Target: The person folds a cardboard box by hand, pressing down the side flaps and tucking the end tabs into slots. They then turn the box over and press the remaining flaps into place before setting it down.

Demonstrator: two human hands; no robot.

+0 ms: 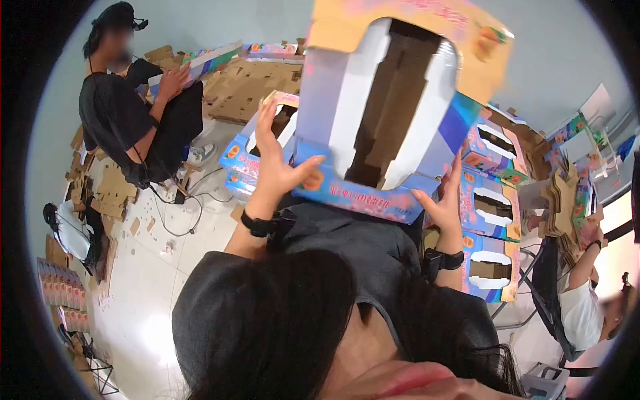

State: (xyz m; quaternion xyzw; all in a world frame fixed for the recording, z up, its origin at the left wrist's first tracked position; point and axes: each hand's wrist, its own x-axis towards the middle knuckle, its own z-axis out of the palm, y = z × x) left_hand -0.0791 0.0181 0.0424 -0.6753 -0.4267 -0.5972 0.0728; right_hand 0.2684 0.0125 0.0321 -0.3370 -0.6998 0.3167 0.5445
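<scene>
A large printed carton, orange, blue and purple with a long cut-out opening, is held up in front of my chest. My left hand grips its lower left side, thumb on the front face and fingers raised along the edge. At the lower right corner, my right hand holds the carton between thumb and fingers. Through the opening, the brown cardboard inside shows. Behind my left hand is another printed carton. Similar cartons are stacked to the right of my right hand.
On the left, a person in dark clothes handles a carton. Flattened cardboard lies behind. At the right, another person in a white top holds cardboard. Cables and scraps lie on the floor.
</scene>
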